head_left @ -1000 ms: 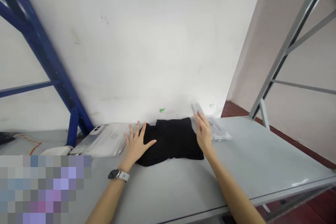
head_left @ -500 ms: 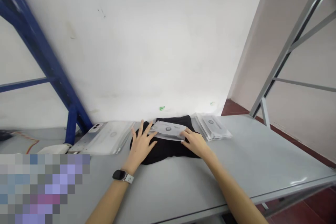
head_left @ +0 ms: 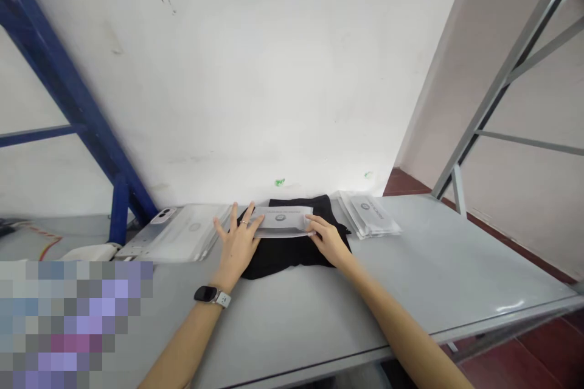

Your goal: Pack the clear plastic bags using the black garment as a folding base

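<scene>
Left hand (head_left: 236,243) splayed, right hand (head_left: 327,242) at packet (head_left: 281,222)

The left forearm (head_left: 182,340) and right forearm (head_left: 399,316) angle inward, the left hand (head_left: 236,244) spread palm-down, the right hand (head_left: 327,241) curled, fingertips (head_left: 312,226) pointing left.

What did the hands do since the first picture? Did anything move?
The right hand lifted a flat clear packet off the stack of packets and laid it across the folded black garment, fingers at its right end. The left hand stayed by the garment. The stack stayed put.
</scene>
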`<state>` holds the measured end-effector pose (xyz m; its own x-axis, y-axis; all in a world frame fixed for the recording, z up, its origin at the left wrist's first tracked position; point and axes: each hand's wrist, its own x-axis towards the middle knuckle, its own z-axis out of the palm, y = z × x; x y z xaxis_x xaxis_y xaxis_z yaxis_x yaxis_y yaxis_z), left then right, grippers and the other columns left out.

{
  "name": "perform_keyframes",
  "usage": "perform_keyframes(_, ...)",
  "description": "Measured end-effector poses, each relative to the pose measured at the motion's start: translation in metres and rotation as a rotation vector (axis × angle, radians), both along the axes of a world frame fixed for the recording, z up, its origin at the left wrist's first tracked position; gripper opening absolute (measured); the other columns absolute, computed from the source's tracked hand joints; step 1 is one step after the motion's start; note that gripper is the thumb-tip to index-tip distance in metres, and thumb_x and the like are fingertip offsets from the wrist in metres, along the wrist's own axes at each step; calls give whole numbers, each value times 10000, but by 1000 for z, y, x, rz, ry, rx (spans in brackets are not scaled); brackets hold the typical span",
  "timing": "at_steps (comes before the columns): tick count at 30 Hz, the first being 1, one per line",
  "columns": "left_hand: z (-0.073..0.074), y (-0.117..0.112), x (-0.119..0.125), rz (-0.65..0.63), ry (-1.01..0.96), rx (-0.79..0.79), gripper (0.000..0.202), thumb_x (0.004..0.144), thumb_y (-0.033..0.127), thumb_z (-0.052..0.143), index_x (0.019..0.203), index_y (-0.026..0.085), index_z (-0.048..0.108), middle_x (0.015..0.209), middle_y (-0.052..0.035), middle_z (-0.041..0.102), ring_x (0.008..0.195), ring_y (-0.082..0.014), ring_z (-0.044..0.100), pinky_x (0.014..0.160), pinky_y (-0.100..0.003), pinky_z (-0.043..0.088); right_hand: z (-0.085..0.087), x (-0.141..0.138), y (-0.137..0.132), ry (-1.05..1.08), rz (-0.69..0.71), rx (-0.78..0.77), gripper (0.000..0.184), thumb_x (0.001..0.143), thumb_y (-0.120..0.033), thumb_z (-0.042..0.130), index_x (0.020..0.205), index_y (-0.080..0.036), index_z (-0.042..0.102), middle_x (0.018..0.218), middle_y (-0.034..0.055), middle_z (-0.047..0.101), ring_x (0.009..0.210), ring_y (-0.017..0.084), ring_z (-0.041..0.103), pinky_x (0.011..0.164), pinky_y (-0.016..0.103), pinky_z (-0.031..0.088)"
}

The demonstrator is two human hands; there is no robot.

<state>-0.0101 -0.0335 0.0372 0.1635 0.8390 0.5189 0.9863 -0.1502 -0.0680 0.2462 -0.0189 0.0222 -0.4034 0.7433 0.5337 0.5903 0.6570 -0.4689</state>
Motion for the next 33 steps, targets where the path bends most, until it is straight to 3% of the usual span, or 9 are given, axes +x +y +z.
perform_keyframes(5,4,-2,6,-101,-1,1,416,862,190,508,1235,345,608,1559,4,275,1450,-382,91,1070,-743,43,2,4,0,-288,-67,78,166,822,-138,623,968,-215,644,1162,69,630,1069,228,587,876,368,468)
perform_keyframes(9,6,-11,24,-276,-32,12,301,880,294,549,1154,365,651,1552,21,290,1445,-374,124,1082,-713,52,8,2,-6,-305,-62,266,75,837,-141,620,811,-205,649,1110,81,637,1218,279,466,957,424,415)
perform_keyframes(13,6,-19,42,-372,-54,4,265,904,295,518,1112,353,672,1540,19,321,1436,-367,161,1080,-705,57,8,1,-7,-392,-88,329,67,808,-165,651,864,-195,671,1215,115,583,1310,336,348,1003,508,369)
perform_keyframes(22,4,-15,68,-389,-71,17,201,887,264,544,1000,304,704,1515,-4,374,1416,-383,202,1066,-712,81,3,0,-2,-311,-138,422,208,899,-135,517,803,-188,694,1248,103,569,1344,330,300,1004,508,391)
perform_keyframes(27,-1,-11,84,-405,-59,98,218,922,240,504,813,244,693,1418,-18,514,1372,-349,320,1080,-672,108,-1,-5,-3,-295,-117,455,217,916,-139,499,823,-201,685,1214,96,577,1344,310,301,988,478,414)
perform_keyframes(33,1,-3,72,-392,-7,220,219,910,195,525,767,238,685,1320,-17,603,1341,-331,383,1082,-654,128,1,4,4,-305,-188,522,196,896,-107,518,782,-200,647,1091,99,566,1331,321,303,963,456,403)
